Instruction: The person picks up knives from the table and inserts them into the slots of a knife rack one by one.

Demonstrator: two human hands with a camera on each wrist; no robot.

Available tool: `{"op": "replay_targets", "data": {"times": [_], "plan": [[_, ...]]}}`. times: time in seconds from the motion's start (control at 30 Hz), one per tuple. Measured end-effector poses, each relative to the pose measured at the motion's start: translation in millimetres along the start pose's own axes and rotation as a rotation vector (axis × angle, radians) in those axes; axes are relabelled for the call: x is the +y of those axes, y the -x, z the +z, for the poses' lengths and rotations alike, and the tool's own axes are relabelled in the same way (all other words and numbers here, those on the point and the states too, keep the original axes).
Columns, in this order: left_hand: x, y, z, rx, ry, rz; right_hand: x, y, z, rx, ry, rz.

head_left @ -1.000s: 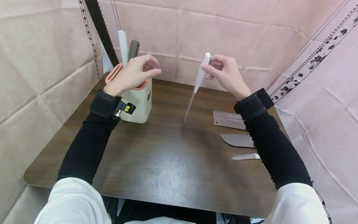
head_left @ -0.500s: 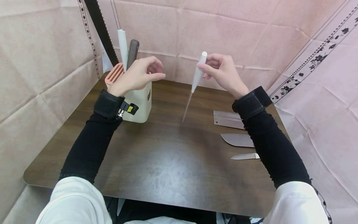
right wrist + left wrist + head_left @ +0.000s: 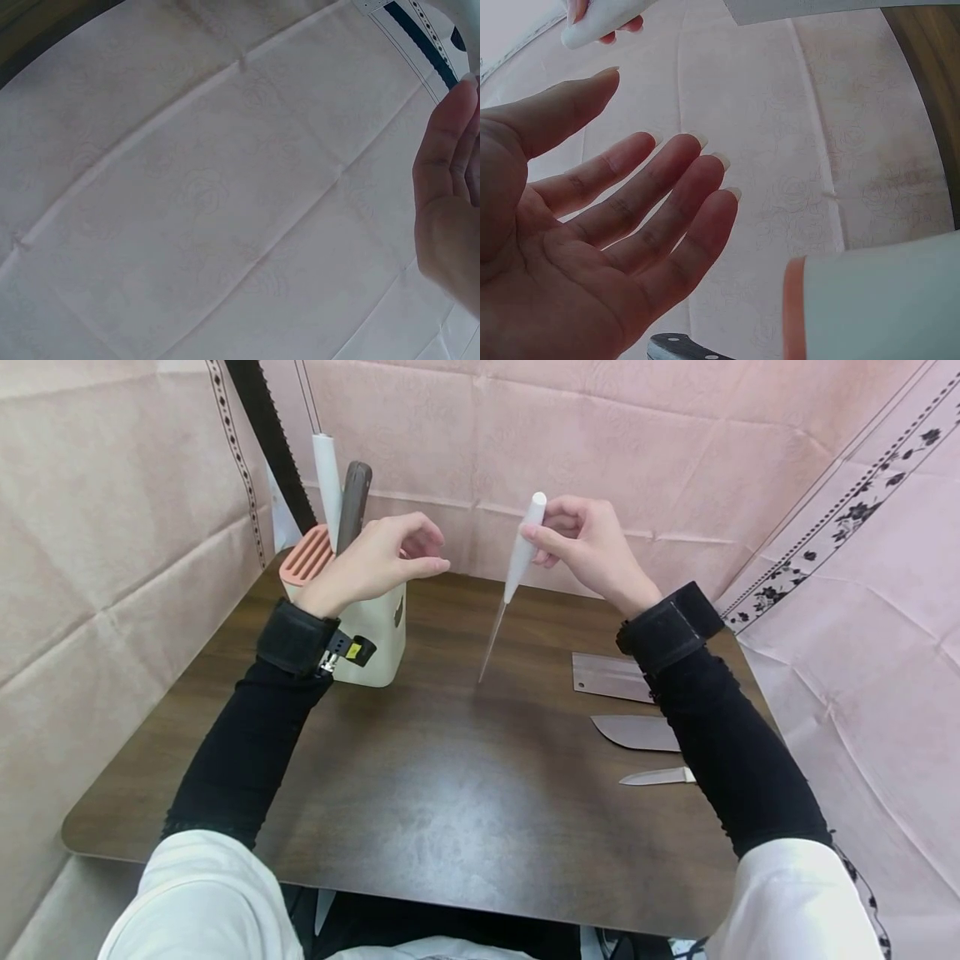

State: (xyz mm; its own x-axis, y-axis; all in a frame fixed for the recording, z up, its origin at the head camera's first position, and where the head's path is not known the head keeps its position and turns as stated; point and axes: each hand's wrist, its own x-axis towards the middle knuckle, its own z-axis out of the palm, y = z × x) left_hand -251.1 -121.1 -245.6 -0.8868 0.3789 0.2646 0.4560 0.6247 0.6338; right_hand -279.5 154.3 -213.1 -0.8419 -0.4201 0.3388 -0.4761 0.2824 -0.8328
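Note:
My right hand [image 3: 588, 547] pinches the white handle of a kitchen knife [image 3: 521, 560] between thumb and fingers. Its blade points down over the table, seen almost edge-on in the head view. In the left wrist view a broad stretch of that grey blade [image 3: 802, 9] crosses the top. My left hand [image 3: 382, 556] holds nothing, its fingers relaxed, palm towards the knife. Behind it stands a cream knife holder [image 3: 375, 652] with an orange slotted top [image 3: 307, 556], partly hidden by the hand and wrist. A white handle [image 3: 327, 481] and a dark grey handle [image 3: 354, 506] stick up there.
On the brown table [image 3: 420, 810], at the right, lie a cleaver blade [image 3: 611, 677], a wide curved knife blade [image 3: 637, 732] and a small knife [image 3: 656, 777]. The right forearm hides their handle ends. Pale cloth [image 3: 450, 452] hangs round the back and sides.
My right hand has moved left with the knife, bringing it closer to the left hand. The left hand has shifted slightly right, uncovering more of the holder's orange top and the grey handle.

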Motion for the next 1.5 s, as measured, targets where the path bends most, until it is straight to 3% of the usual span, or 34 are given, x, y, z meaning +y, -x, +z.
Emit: {"op": "replay_targets", "data": {"times": [0.67,1.5], "plan": [[7.1,-0.7,4.0,-0.022,0.005,0.019,-11,-11.3,14,-0.032,0.061,0.039],[15.8,-5.9,19.5,-0.075,0.041,0.027,-17,-15.2,24,-0.052,0.070,0.015]]}}
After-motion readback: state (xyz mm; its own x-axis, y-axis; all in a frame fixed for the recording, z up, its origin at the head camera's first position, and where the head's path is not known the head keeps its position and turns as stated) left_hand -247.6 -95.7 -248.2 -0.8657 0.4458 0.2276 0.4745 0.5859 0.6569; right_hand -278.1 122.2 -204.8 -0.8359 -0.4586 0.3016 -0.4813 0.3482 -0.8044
